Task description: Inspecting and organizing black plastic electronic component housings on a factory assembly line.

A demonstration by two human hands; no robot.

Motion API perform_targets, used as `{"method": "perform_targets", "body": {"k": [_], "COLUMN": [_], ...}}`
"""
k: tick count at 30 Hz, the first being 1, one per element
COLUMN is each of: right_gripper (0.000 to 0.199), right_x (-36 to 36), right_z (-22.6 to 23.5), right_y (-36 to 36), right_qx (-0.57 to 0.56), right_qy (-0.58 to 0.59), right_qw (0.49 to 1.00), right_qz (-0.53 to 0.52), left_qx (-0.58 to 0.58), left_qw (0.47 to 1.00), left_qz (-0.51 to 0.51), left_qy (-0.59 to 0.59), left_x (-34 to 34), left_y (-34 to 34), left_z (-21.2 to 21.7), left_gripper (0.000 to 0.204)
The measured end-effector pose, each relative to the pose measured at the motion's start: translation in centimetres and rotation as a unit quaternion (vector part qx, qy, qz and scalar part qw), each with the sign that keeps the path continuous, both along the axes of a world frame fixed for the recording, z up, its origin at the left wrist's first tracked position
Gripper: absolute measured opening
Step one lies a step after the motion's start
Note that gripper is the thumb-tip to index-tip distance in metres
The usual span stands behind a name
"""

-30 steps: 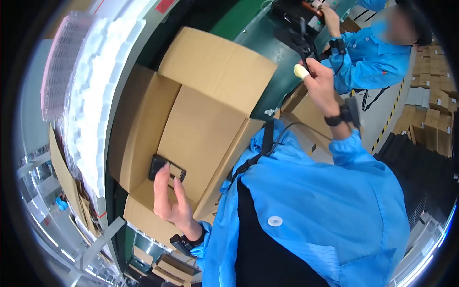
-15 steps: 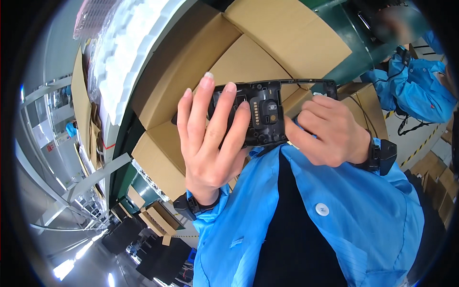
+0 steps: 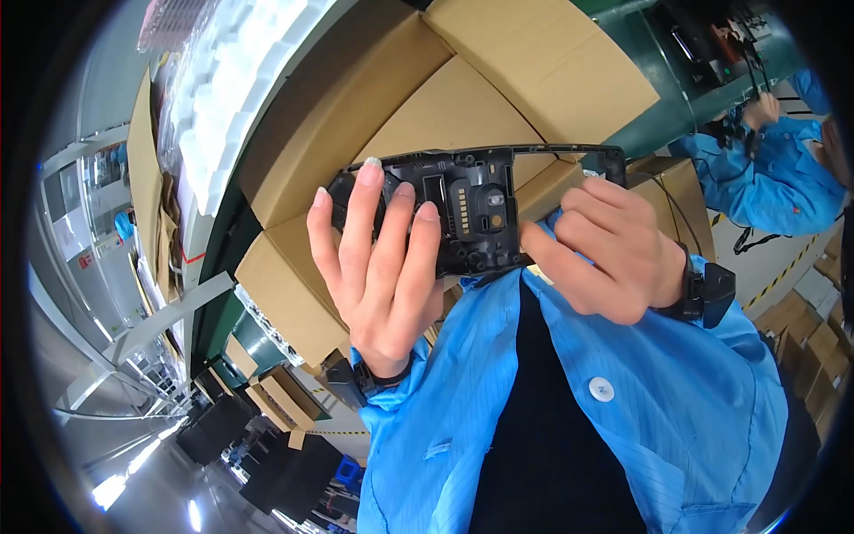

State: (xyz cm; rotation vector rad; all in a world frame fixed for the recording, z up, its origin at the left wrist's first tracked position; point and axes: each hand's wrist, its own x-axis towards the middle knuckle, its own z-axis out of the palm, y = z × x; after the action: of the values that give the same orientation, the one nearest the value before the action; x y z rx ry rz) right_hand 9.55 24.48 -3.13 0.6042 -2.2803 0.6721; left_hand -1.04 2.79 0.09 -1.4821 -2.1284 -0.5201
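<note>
A black plastic housing (image 3: 489,209) is held up in front of my chest. Its left part is solid, with a row of gold contacts and a small raised block. On the right it becomes an open rectangular frame. My left hand (image 3: 382,276) grips the left part, its long fingers stretched and slightly apart over the face; the thumb is hidden. Curled at the frame's lower right side, my right hand (image 3: 614,254) holds it with bent fingers, the fingertips out of sight. Black bands circle both wrists.
Behind the housing stands a large open cardboard box (image 3: 543,62) with its flaps out. White plastic trays (image 3: 245,98) are stacked at the left. A co-worker in blue sleeves (image 3: 769,178) is at the right, beside a green table (image 3: 663,58). A smaller carton (image 3: 285,405) is lower left.
My left hand has moved left and slightly down across the housing, uncovering more of its middle. The housing has shifted slightly left. My right hand stays nearly in place.
</note>
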Motion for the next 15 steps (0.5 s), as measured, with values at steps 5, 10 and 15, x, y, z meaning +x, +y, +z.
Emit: {"method": "perform_targets", "body": {"k": [5, 10, 15], "right_gripper": [0.044, 0.046, 0.054], "right_x": [0.61, 0.58, 0.58], "right_z": [-0.56, -0.38, -0.15], "right_y": [-0.51, -0.24, -0.15], "right_qx": [-0.039, -0.059, -0.032], "right_qy": [0.062, 0.039, 0.024], "right_qw": [0.997, 0.997, 0.999], "right_qz": [-0.035, 0.022, 0.007], "left_qx": [0.014, -0.001, 0.0], "left_qw": [1.0, 0.998, 0.998], "left_qz": [0.003, 0.016, 0.006], "left_qy": [-0.017, -0.066, -0.059], "left_x": [0.07, -0.25, -0.28], "left_y": [0.38, 0.18, 0.2], "left_z": [0.18, 0.21, 0.19], "left_gripper": [0.05, 0.046, 0.047]}}
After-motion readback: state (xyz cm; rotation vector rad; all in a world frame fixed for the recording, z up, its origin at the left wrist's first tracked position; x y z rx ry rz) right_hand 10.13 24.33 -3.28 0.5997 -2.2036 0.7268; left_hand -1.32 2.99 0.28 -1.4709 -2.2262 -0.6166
